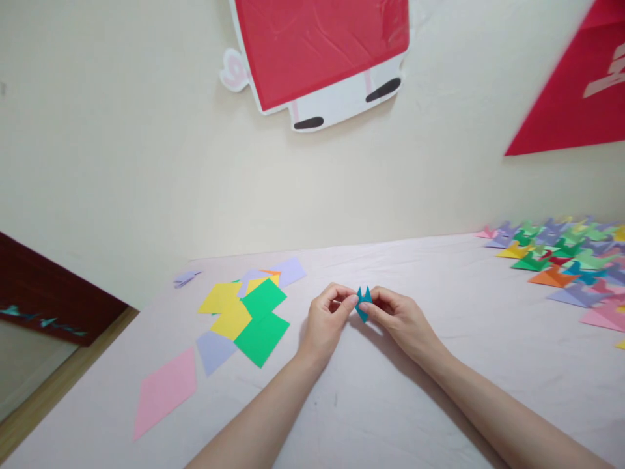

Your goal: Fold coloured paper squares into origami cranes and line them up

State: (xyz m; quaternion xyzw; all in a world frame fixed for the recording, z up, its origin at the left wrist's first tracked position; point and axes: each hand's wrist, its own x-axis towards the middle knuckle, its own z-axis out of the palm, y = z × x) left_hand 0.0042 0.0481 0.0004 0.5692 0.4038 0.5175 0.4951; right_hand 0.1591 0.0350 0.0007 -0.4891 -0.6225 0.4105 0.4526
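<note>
A small teal folded paper piece [362, 313] with two pointed tips upward is held just above the pale cloth. My left hand [328, 318] pinches its left side between thumb and forefinger. On the other side, my right hand [401, 317] grips it the same way, thumb in front. The fingertips cover part of the folds. To the left of my hands lie loose square paper sheets, among them green [262, 340], yellow [232, 319] and pink [168, 389] ones.
Rows of finished folded paper birds [556, 275] in many colours stand at the table's right. A small lilac folded paper [186, 279] lies at the far left. Behind the pale tablecloth [342, 417] rises a wall [146, 143] with a red-and-white cutout [327, 52].
</note>
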